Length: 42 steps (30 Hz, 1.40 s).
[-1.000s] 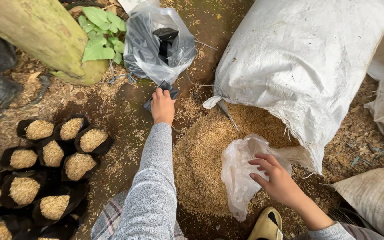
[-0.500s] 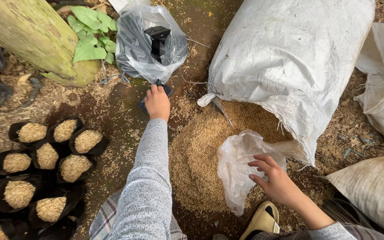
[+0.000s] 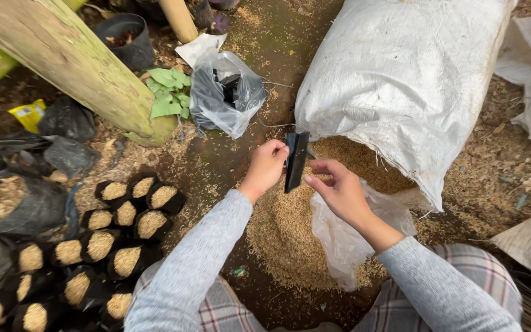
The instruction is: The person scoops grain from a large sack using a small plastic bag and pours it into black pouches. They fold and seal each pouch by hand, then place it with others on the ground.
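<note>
A flat, folded black plastic bag hangs upright between my two hands. My left hand pinches its upper edge from the left, and my right hand grips its right side with thumb and fingers. Both hands are held over a heap of tan husks spilled on the ground. A clear plastic bag holding more black bags lies just beyond my hands.
A big white sack lies open at the right, spilling husks, with a white plastic sheet under my right arm. Several filled black pots stand at the left. A slanted trunk crosses the upper left.
My left hand drew back from the clear bag with a black bag in it. My right hand left the white sheet and rose to grip the black bag too.
</note>
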{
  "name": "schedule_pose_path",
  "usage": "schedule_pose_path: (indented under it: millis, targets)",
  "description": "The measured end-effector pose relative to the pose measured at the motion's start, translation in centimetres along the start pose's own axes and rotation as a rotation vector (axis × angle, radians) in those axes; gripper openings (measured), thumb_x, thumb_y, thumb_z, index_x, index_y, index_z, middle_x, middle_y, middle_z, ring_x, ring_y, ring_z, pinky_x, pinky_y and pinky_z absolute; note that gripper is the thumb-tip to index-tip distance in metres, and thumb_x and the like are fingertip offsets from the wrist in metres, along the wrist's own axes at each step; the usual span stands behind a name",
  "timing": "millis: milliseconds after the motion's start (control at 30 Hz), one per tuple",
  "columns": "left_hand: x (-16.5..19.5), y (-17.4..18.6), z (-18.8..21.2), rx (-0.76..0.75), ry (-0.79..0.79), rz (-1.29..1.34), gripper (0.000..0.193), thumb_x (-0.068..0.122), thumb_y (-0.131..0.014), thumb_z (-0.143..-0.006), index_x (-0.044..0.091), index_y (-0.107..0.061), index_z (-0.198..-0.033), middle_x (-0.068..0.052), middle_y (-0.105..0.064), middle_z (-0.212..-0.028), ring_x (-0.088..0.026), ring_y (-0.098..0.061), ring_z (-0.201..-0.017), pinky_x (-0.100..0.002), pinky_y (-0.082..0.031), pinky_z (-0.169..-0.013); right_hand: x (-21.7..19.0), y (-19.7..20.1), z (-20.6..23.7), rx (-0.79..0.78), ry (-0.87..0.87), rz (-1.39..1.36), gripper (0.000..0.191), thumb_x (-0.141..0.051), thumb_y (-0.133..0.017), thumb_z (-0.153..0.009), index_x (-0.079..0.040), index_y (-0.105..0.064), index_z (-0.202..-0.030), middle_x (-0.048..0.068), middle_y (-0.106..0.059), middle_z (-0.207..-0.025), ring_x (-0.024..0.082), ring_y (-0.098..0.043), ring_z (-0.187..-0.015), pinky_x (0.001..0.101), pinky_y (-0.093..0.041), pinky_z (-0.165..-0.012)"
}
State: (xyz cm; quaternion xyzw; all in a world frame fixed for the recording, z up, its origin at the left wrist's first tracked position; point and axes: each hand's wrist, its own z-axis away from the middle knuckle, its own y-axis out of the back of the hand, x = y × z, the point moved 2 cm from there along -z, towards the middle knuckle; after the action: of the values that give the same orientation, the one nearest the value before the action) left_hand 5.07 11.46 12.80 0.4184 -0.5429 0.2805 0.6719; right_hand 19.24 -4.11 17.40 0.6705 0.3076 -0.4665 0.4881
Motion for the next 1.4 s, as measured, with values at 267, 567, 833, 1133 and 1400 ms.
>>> schedule_pose_path:
  millis: [267,567,833,1133,1400]
  targets:
    - [3.3,-0.8,8.3,-0.017,0.052,0.502,0.018,0.019,-0.059,-0.102,0.001,-0.062,-0.104,-0.005,-0.067,-0.094,-0.012,-0.068,-0.084,-0.029,-0.062,-0.074,-3.1,0.1,3.1,0.004,0.148,-0.066,0.039,-0.018,-0.084,-0.081,-0.001,-0.068,-0.113,0.008,-0.069,-0.125,0.017,-0.073,-0.104,0.0281,-0.065,-0.077]
    - [3.7,-3.1,8.1,-0.209,-0.044,0.491,0.025,0.010,-0.071,-0.095,-0.004,-0.065,-0.115,-0.009,-0.071,-0.113,-0.013,-0.071,-0.098,-0.029,-0.060,-0.087,-1.3,1.8,3.9,0.056,0.153,-0.068,0.040,-0.016,-0.085,-0.080,-0.002,-0.067,-0.112,0.009,-0.065,-0.128,0.017,-0.071,-0.107,0.0284,-0.066,-0.078]
    - [2.4,-2.7,7.7,-0.232,-0.036,0.478,0.023,0.010,-0.070,-0.096,-0.004,-0.064,-0.114,-0.009,-0.070,-0.113,-0.013,-0.070,-0.098,-0.029,-0.059,-0.087,-1.2,1.3,3.7,0.010,0.064,-0.136,0.043,-0.015,-0.085,-0.080,-0.001,-0.067,-0.116,0.008,-0.064,-0.128,0.016,-0.070,-0.107,0.0279,-0.066,-0.080]
    - [1.7,-2.5,7.5,-0.235,-0.020,0.548,0.016,0.008,-0.067,-0.098,-0.001,-0.065,-0.111,-0.006,-0.070,-0.110,-0.012,-0.070,-0.097,-0.030,-0.061,-0.089,-1.5,1.1,3.4,-0.004,0.033,-0.174,0.036,-0.012,-0.080,-0.085,-0.001,-0.068,-0.117,0.007,-0.064,-0.132,0.015,-0.069,-0.111,0.0275,-0.065,-0.080]
    - [1.1,-2.5,7.2,-0.168,-0.016,0.487,0.012,0.009,-0.064,-0.101,0.000,-0.065,-0.108,-0.004,-0.071,-0.101,-0.009,-0.067,-0.089,-0.027,-0.059,-0.080,0.6,0.9,2.9,-0.025,0.026,-0.352,0.023,-0.008,-0.071,-0.091,0.000,-0.066,-0.112,0.008,-0.062,-0.135,0.016,-0.065,-0.120,0.0303,-0.061,-0.092]
